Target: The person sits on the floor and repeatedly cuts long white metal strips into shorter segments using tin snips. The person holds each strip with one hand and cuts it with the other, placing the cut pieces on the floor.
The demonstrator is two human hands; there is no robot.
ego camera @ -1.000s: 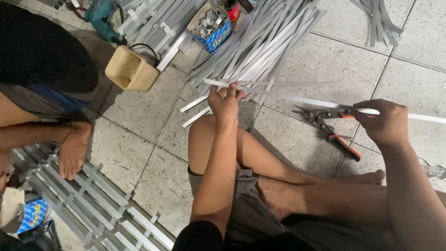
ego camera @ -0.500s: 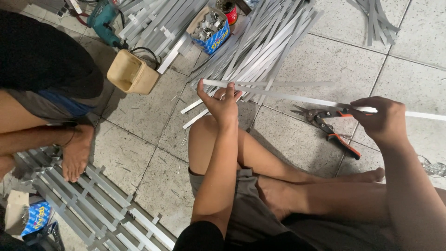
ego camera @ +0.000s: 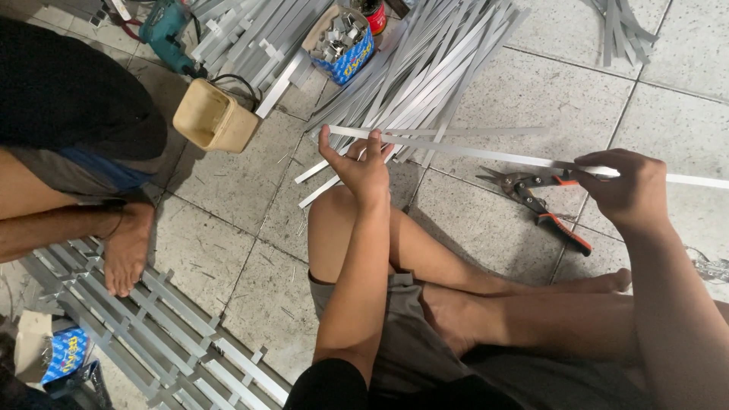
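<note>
At the far left of the tiled floor [ego camera: 243, 190] sits another person, of whom only a dark shirt, a bent leg and a bare foot [ego camera: 125, 250] show; that foot rests on a lattice frame [ego camera: 144, 326] of grey metal strips lying flat at the lower left, with a small blue printed box [ego camera: 68, 353] just beside its corner. Farther up, a teal power drill [ego camera: 168, 30] lies near a tan plastic tub [ego camera: 213, 118], and next to them an open blue carton [ego camera: 342, 38] holds small metal clips. A loose heap of long grey strips [ego camera: 425, 68] fans across the floor from the top centre. Over the near edge of that heap the left hand [ego camera: 361, 163] is raised, its grip narrow, thumb and fingers pinching one end of a long thin metal strip [ego camera: 471, 154]. This strip runs level above the floor toward the right, above the person's own crossed bare legs. Red-handled tin snips [ego camera: 543, 201] lie on the tiles just under it, untouched. Further right, the right hand [ego camera: 626, 190] has its grip closed around the same strip, which carries on past the fist to the right edge. A smaller bundle of strips [ego camera: 619, 26] lies at the top right.
</note>
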